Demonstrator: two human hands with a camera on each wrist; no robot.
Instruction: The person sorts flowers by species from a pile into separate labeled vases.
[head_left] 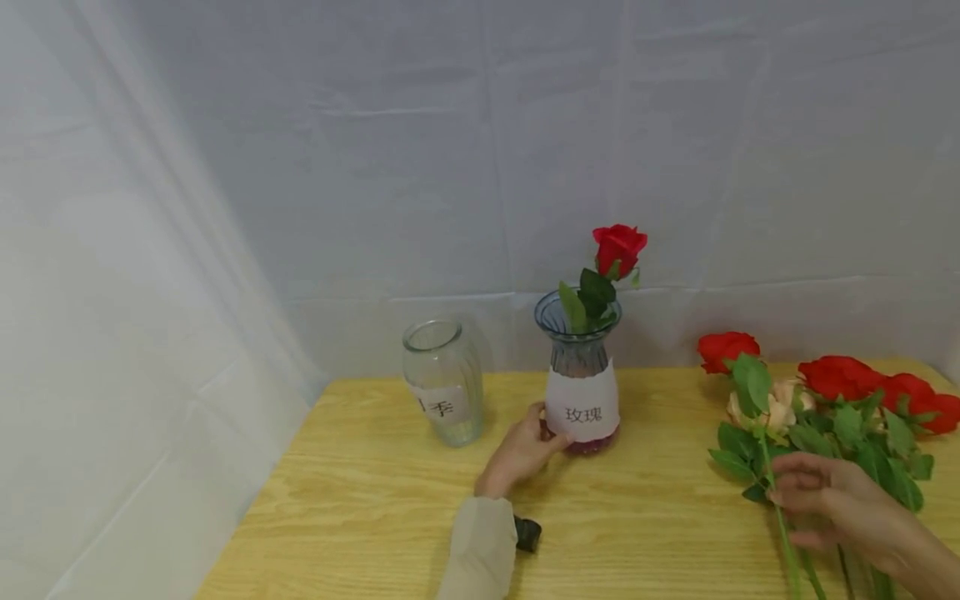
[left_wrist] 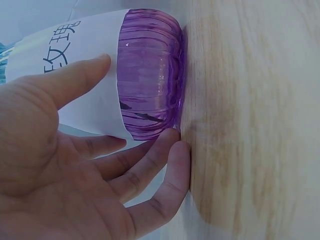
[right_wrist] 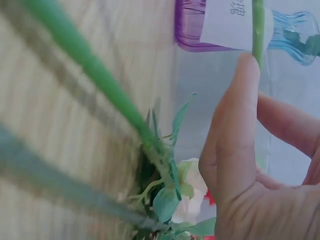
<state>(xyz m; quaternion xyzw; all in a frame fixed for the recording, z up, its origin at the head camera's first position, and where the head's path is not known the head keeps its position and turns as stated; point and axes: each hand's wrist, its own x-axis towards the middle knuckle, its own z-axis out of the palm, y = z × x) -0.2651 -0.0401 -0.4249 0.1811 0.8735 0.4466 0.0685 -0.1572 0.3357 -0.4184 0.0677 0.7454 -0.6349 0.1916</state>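
A glass vase (head_left: 588,400), blue at the neck and purple at the base, carries a white paper label and holds one red rose (head_left: 619,248). My left hand (head_left: 521,450) holds its lower part from the left. In the left wrist view the thumb (left_wrist: 82,80) lies along the label (left_wrist: 92,90), and the fingers curl beside the purple base. On the right, my right hand (head_left: 840,500) pinches a green flower stem (head_left: 782,533). That stem (right_wrist: 258,30) meets the fingertips in the right wrist view. It runs up toward a red rose (head_left: 727,350) with leaves.
A clear glass vase (head_left: 450,375) with a paper label stands left of the blue-purple one. More red flowers (head_left: 840,377), a pale peach flower (head_left: 780,404) and leafy stems lie at the right of the wooden table (head_left: 360,500). White cloth (head_left: 450,167) hangs behind.
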